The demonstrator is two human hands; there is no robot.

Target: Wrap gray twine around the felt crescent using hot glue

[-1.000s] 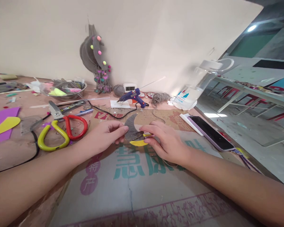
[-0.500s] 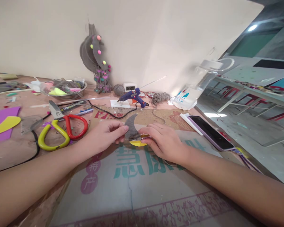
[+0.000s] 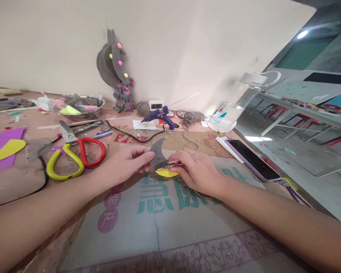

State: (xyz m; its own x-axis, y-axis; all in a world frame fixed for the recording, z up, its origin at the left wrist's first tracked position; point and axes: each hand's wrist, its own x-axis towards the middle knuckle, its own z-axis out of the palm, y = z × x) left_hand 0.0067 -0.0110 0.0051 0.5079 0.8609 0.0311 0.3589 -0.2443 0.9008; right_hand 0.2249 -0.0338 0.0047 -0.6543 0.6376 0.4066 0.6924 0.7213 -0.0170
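Between my hands is a small crescent point(image 3: 158, 154), its upper part wrapped in grey yarn and its lower edge bare yellow. My left hand point(image 3: 133, 161) pinches its left side between thumb and fingers. On the other side, my right hand point(image 3: 194, 170) is closed at the right end, where the yellow part meets the wrapped yarn. The right fingers hide that end, and whether they also grip a yarn strand is hard to see. Both hands are just above a printed cardboard sheet point(image 3: 130, 242).
Scissors point(image 3: 65, 161) with yellow and red handles lie left. Behind the hands are a blue glue gun point(image 3: 159, 115), a yarn skein point(image 3: 192, 118) and a small clock point(image 3: 155, 105). A phone point(image 3: 251, 159) and a water bottle point(image 3: 230, 104) are right; a filled bowl point(image 3: 102, 104) stands back left.
My right fingers have shifted slightly at the crescent's right end. Otherwise the hands and the crescent stay nearly in place.
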